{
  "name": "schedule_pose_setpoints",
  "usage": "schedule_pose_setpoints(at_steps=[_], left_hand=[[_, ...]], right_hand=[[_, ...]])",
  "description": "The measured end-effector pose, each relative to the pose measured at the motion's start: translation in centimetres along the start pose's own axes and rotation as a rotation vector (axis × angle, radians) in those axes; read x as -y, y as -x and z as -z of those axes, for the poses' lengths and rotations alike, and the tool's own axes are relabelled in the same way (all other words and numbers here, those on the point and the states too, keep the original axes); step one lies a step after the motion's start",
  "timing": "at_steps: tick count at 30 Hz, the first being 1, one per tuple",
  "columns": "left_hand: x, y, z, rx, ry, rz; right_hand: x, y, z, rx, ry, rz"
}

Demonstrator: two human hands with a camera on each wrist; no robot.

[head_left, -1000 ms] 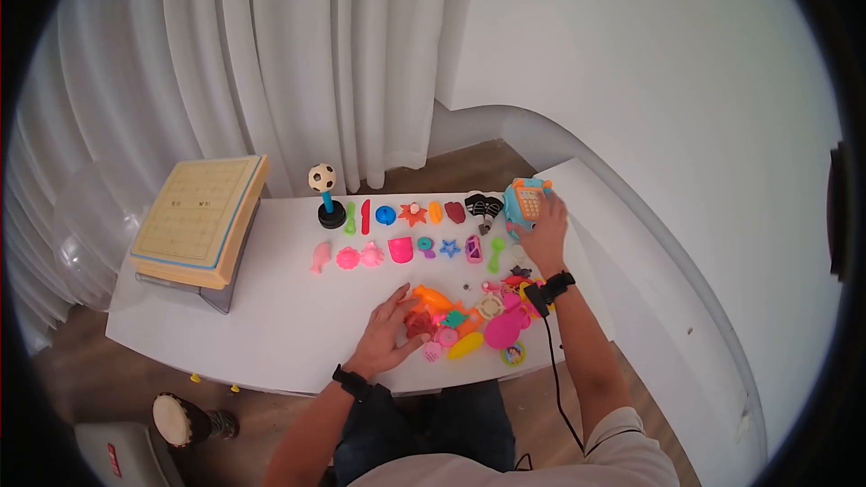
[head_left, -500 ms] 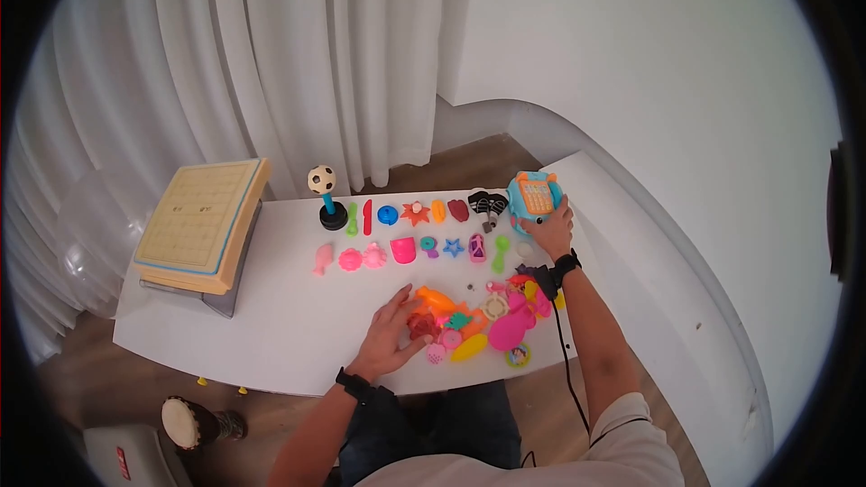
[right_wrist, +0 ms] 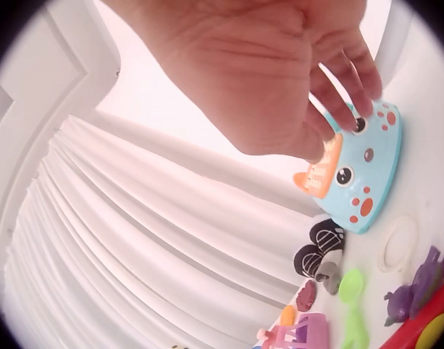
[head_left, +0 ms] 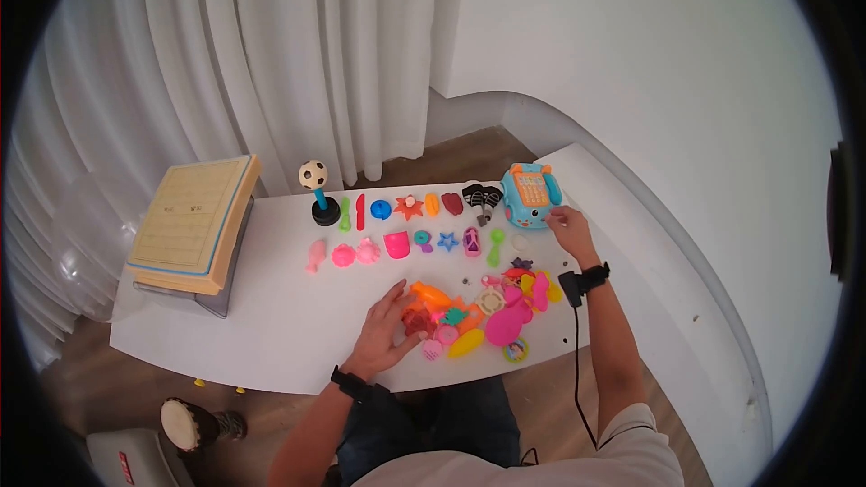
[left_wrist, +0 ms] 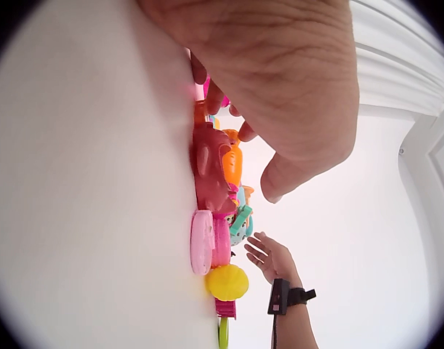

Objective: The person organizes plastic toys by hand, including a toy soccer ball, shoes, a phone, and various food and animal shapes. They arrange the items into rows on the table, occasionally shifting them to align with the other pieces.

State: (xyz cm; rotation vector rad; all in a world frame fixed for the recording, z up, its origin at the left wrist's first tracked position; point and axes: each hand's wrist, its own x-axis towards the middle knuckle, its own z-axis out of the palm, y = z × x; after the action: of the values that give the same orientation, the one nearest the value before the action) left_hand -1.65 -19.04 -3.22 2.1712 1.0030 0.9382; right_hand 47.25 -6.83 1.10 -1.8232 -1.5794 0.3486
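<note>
My right hand (head_left: 574, 234) is just in front of the right corner of a blue toy telephone (head_left: 525, 215) with an orange keypad. Its fingers are loosely bent and hold nothing. In the right wrist view the telephone's animal face, with eyes and orange spots, shows beyond the fingers. My left hand (head_left: 382, 339) lies at the left edge of a pile of colourful plastic toys, fingers spread and slightly bent. Near its thumb is a dark red toy (left_wrist: 212, 174), with an orange toy carrot (left_wrist: 233, 163) behind it. A yellow toy (head_left: 466, 344) and a pink toy (head_left: 503, 328) lie in the pile.
Two rows of small toys, including a blue star (head_left: 448, 242) and a green spoon (head_left: 495, 247), stretch across the white table (head_left: 271, 334). A football on a stand (head_left: 313, 175) stands at the back. Stacked boards (head_left: 194, 216) lean at the left. A cable runs from my right wrist.
My right hand has let go of the toy telephone and drawn back toward me and to the right. The telephone has turned slightly. My left hand stays by the pile.
</note>
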Motion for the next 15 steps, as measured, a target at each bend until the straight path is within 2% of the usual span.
schedule_pose_setpoints(at_steps=[1, 2, 4, 5, 8, 10, 12, 13, 15], left_hand=[[-0.1, 0.0, 0.1, 0.003, 0.008, -0.001], [-0.3, 0.0, 0.2, 0.004, 0.015, 0.009], [-0.5, -0.1, 0.3, 0.010, 0.030, 0.014], [-0.6, -0.1, 0.3, 0.015, 0.026, 0.024], [-0.3, -0.1, 0.0, 0.019, 0.035, 0.031], [-0.1, 0.0, 0.1, 0.012, 0.043, 0.029], [-0.3, 0.1, 0.2, 0.010, 0.017, 0.026], [-0.3, 0.2, 0.1, 0.011, 0.014, 0.024], [-0.2, 0.1, 0.1, 0.010, 0.018, 0.015]], right_hand=[[1.1, 1.7, 0.6, -0.050, -0.057, 0.083], [1.5, 2.8, 0.8, -0.052, -0.049, 0.078], [1.6, 4.5, 1.2, 0.223, 0.039, 0.164], [1.1, 5.0, 0.7, 0.305, 0.029, 0.209], [2.0, 6.3, -1.1, 0.267, 0.020, 0.233], [3.2, 6.5, -1.9, 0.217, 0.020, 0.182], [2.8, 5.9, -3.2, 0.149, 0.115, 0.296], [2.4, 5.7, -3.6, 0.146, 0.113, 0.297], [2.2, 5.2, -3.8, 0.332, 0.219, 0.304]])
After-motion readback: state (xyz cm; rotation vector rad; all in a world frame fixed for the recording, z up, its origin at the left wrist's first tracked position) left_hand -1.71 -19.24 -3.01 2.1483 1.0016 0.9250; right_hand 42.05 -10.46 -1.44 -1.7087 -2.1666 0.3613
